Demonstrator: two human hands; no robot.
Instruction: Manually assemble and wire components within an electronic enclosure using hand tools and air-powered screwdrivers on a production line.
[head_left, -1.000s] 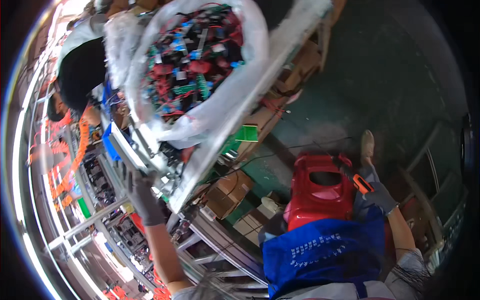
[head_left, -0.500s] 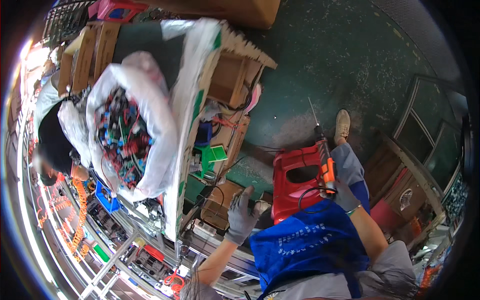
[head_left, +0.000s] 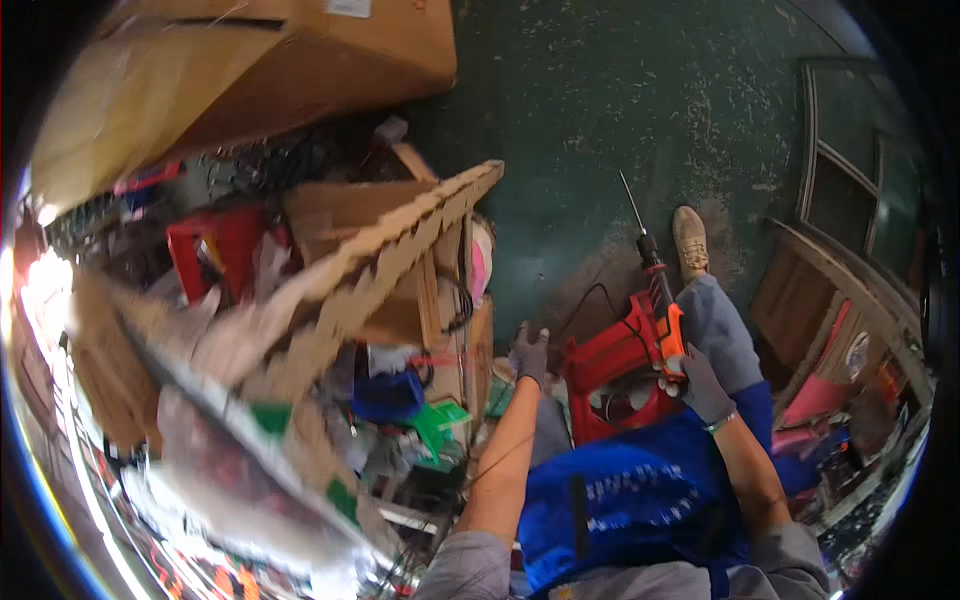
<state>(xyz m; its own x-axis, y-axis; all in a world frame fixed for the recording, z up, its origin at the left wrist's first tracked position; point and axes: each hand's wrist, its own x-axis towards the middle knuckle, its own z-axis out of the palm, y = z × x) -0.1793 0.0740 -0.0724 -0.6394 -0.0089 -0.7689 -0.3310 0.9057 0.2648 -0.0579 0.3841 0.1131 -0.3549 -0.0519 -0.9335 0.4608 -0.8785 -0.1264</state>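
My right hand [head_left: 708, 390], in a grey glove, is closed round the rear end of an orange-and-black power tool [head_left: 666, 318]. A long thin metal bit sticks out of its front, pointing away from me over the floor. The tool lies over the right side of a red plastic stool [head_left: 590, 372] in front of my lap. A black cord loops beside it. My left hand [head_left: 530, 354], also gloved in grey, reaches forward left of the stool with fingers apart and nothing in it.
A blue apron [head_left: 640, 500] covers my lap. To the left stand a blurred cardboard-edged bench [head_left: 340, 270], a green plastic stool [head_left: 436, 425] and a blue bin [head_left: 388, 396]. A big carton [head_left: 300, 60] is at the far left. A wooden-framed rack [head_left: 850, 270] stands on the right.
The view has swung left and forward, bringing the big carton further in; the bag of parts is blurred low on the left. My left hand has moved forward and right, nearer the red stool.
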